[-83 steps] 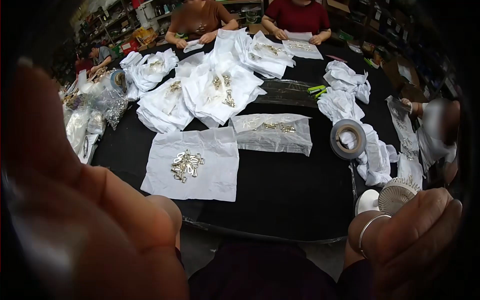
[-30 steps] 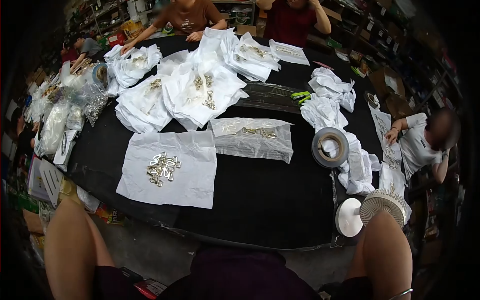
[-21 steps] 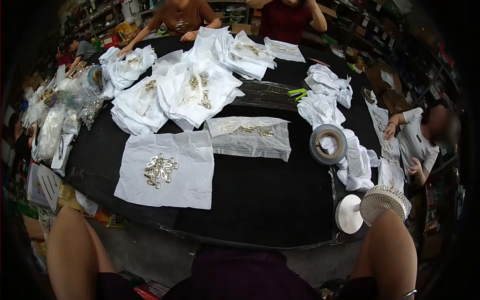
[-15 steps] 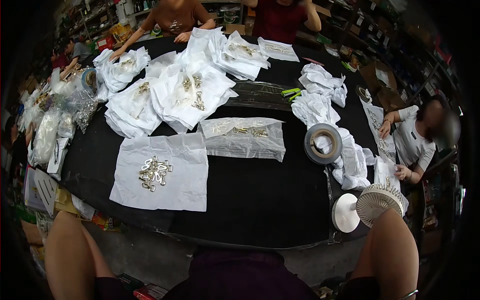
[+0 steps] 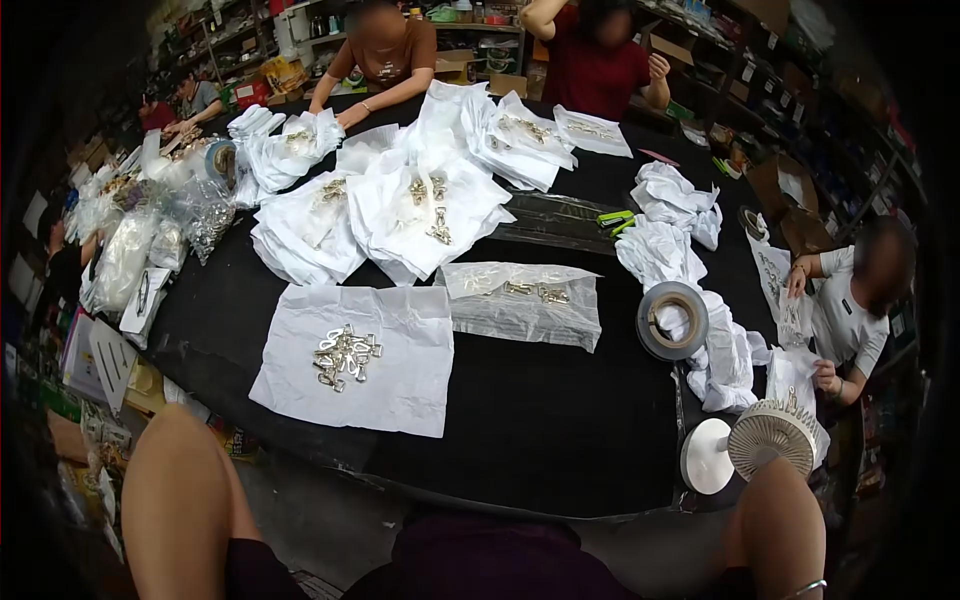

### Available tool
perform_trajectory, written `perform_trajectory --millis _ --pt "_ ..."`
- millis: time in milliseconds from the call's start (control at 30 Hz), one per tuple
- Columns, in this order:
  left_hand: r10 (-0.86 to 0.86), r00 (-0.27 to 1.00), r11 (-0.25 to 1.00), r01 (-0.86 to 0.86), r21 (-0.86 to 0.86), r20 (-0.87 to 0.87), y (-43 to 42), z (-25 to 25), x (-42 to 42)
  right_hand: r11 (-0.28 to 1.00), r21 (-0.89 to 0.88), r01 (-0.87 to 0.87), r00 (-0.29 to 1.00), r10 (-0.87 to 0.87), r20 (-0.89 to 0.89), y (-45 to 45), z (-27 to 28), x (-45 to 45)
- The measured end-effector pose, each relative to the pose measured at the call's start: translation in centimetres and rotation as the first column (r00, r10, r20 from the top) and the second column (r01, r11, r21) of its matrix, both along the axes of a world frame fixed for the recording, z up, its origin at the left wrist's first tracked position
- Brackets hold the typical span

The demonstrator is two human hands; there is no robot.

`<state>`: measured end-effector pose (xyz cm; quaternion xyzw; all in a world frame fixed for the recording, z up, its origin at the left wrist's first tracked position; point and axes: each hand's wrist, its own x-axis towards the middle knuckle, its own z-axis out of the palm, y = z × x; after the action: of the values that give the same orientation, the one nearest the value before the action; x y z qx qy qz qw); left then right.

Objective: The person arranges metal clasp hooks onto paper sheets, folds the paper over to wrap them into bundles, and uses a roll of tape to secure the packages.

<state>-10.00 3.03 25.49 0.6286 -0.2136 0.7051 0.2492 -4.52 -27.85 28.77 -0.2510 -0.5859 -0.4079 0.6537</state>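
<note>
Neither of my hands is in view. My bent left arm (image 5: 180,490) and right arm (image 5: 780,520) show at the bottom, with a bracelet (image 5: 806,588) at the lower right edge. On the black table in front of me lies a flat white paper sheet (image 5: 400,390) bearing a loose pile of metal clasps (image 5: 345,357). Just behind its right side, a translucent wrapper (image 5: 525,325) holds more metal pieces. Stacked white papers (image 5: 385,225) with metal parts on them are farther back. Right of the wrapper, a tape roll (image 5: 672,321) lies against crumpled white paper (image 5: 730,365).
A white fan (image 5: 770,438) stands at the near right corner. Bagged goods (image 5: 125,260) crowd the left side. A green tool (image 5: 615,220) lies toward the back right. Co-workers sit at the back (image 5: 400,55), (image 5: 600,60) and right (image 5: 855,310); others are far left.
My hands, close to the camera in the oldest frame, have left the view. The view has shifted. The brown-shirted person's hands are now closer together; the right-hand co-worker's hands are at the papers.
</note>
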Motion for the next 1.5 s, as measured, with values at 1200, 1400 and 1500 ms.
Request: perform_trajectory --millis 1200,1400,1500 --pt "-0.003 0.998 0.999 0.006 -0.040 0.062 -1.1 1.5 0.5 0.986 -0.115 -0.123 0.941 0.079 -0.329 0.6 -4.3 5.2" --pt "-0.009 0.992 1.000 0.007 0.018 0.124 -2.1 2.7 -0.1 0.986 -0.138 -0.095 0.935 0.041 -0.352 0.0 -4.2 4.8" --pt "-0.038 0.972 0.997 0.021 0.072 0.233 -3.0 4.4 -1.0 0.986 -0.140 -0.090 0.930 0.033 -0.365 -0.2 -4.4 5.0"
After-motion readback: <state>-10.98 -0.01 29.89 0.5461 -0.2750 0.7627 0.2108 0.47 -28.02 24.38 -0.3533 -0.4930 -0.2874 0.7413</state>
